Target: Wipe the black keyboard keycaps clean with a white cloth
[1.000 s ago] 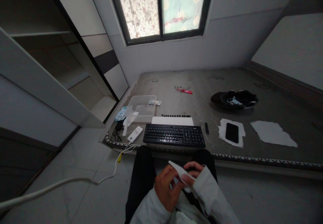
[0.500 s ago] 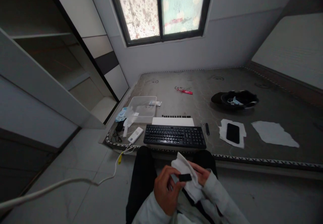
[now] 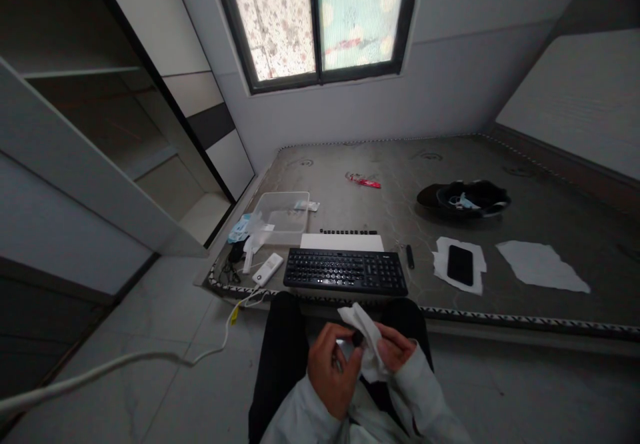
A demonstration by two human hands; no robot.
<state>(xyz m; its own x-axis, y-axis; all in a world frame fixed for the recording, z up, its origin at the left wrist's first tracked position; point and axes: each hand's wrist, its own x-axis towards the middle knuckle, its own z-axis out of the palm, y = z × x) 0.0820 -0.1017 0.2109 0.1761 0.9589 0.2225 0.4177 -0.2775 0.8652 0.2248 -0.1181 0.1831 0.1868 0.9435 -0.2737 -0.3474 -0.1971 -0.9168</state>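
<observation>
Over my lap, my left hand point(image 3: 331, 367) pinches a small black piece point(image 3: 357, 339), likely a keycap, its fingers closed on it. My right hand point(image 3: 395, 349) holds a white tissue point(image 3: 367, 337) wrapped against that piece. Both hands sit just below the black keyboard point(image 3: 346, 272), which lies at the near edge of the grey mattress point(image 3: 440, 164). Behind the keyboard a row of small black keycaps point(image 3: 349, 232) sits along the far edge of a white sheet point(image 3: 342, 241).
A clear plastic tray point(image 3: 280, 216) and a white remote-like device point(image 3: 267, 269) lie left of the keyboard. A black phone point(image 3: 459, 265) rests on white paper, with another paper point(image 3: 541, 265) to its right. A dark cap point(image 3: 465, 198), a red wrapper point(image 3: 365, 179) and a white cable point(image 3: 115, 364) are around.
The black piece was lying flat on the tissue half a second ago; now the tissue is folded round it and both hands have lifted slightly toward the keyboard.
</observation>
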